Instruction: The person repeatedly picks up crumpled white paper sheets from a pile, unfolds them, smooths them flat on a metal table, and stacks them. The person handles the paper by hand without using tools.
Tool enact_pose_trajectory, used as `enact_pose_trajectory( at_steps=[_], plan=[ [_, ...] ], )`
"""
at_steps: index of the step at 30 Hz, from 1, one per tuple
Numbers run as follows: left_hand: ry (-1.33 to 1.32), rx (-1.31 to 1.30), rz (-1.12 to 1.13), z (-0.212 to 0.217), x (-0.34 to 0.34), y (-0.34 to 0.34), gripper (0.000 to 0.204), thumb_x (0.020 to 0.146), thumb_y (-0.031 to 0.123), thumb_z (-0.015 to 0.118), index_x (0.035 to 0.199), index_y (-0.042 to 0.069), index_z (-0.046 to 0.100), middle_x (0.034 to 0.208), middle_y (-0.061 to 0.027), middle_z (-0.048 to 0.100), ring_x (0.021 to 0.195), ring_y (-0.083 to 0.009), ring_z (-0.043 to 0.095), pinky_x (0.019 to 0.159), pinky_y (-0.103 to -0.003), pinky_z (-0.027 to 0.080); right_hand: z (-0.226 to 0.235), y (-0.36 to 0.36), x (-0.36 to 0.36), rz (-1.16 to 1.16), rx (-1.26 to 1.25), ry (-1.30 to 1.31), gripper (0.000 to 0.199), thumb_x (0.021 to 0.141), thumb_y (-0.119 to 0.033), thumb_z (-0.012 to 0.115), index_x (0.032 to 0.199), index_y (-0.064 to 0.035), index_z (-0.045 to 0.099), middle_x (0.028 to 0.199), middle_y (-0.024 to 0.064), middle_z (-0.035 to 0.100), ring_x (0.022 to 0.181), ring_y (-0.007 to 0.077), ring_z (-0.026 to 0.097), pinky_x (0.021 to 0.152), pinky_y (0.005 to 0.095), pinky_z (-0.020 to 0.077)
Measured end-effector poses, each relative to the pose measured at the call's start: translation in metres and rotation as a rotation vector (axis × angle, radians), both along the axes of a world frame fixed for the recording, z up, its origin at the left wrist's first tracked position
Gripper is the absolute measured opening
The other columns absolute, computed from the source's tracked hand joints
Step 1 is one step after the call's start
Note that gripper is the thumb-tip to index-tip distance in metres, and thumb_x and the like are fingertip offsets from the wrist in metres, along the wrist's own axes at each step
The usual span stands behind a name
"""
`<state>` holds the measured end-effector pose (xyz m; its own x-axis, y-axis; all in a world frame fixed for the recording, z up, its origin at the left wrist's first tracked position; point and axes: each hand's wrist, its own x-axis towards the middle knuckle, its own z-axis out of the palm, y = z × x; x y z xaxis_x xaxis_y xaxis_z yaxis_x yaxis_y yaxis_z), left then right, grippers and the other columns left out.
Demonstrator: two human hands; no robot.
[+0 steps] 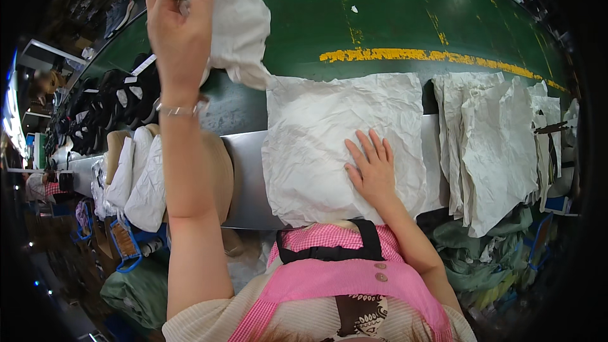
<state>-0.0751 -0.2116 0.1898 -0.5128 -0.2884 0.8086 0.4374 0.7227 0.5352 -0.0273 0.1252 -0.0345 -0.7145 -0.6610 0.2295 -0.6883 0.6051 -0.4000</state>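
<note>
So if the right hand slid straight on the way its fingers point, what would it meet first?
Probably only more of the crumpled white paper sheet under the right hand, then the green belt beyond its far edge.

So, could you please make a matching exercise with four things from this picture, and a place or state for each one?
Things:
1. left hand
2. right hand
3. yellow stripe
4. hanging paper sheets

Places or states:
A. painted across the green belt
B. raised, gripping crumpled white paper
C. draped over the metal edge, far right
D. pressed flat on a wrinkled paper sheet

Pairs: 1-B, 2-D, 3-A, 4-C
</note>
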Motion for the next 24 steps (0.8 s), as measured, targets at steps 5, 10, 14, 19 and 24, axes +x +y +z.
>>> enact_pose_trajectory(
  at_steps=[5,10,14,19,24],
  plan=[
    [-0.436,-0.494,-0.180,0.009,0.082,0.106,0.027,0.068,0.002,0.068,0.094,-0.001,0.062,0.131,-0.0183,0.057,0.114,-0.0369,0.058,0.088,-0.042,0.053,0.012,0.010,-0.006,-0.027,-0.577,-0.603,0.050,0.094,-0.033,0.062,0.138,-0.0103,0.056,0.146,0.0123,0.050,0.140,0.0295,0.040,0.117,0.0412,0.0275],
    [-0.759,-0.491,-0.529,-0.117,0.119,0.197,0.021,0.072,0.008,0.065,0.091,0.001,0.060,0.139,-0.0185,0.051,0.124,-0.0354,0.052,0.098,-0.041,0.049,0.077,0.032,-0.007,-0.270,-0.795,-1.227,0.049,0.099,-0.034,0.056,0.132,0.0030,0.057,0.125,0.0088,0.062,0.113,0.0154,0.058,0.096,0.0293,0.0450],
    [-0.719,-0.467,-0.543,-0.152,0.137,0.209,0.041,0.079,0.027,0.071,0.111,0.003,0.063,0.136,-0.0180,0.052,0.131,-0.0378,0.045,0.112,-0.048,0.035,0.049,0.040,-0.006,-0.164,-0.659,-1.262,0.029,0.096,-0.015,0.063,0.120,0.0017,0.064,0.099,-0.0012,0.066,0.085,0.0052,0.056,0.076,0.0225,0.0467],
    [-0.651,-0.564,0.057,-0.154,0.145,0.172,0.068,0.079,0.035,0.076,0.140,0.013,0.054,0.152,-0.0130,0.040,0.136,-0.0398,0.041,0.115,-0.055,0.025,0.030,0.042,0.003,-0.392,-0.703,-0.958,0.021,0.098,-0.017,0.060,0.109,-0.0012,0.069,0.077,-0.0058,0.061,0.067,0.0009,0.047,0.059,0.0202,0.0394],
    [-1.005,-0.215,0.306,-0.156,0.142,0.121,0.066,0.080,0.024,0.079,0.139,0.010,0.054,0.141,-0.0148,0.052,0.121,-0.0334,0.055,0.100,-0.039,0.046,0.016,0.062,-0.008,-0.477,-0.605,-0.650,0.020,0.097,-0.019,0.061,0.103,0.0001,0.067,0.067,-0.0071,0.048,0.064,0.0034,0.039,0.056,0.0232,0.0343]
  ],
)
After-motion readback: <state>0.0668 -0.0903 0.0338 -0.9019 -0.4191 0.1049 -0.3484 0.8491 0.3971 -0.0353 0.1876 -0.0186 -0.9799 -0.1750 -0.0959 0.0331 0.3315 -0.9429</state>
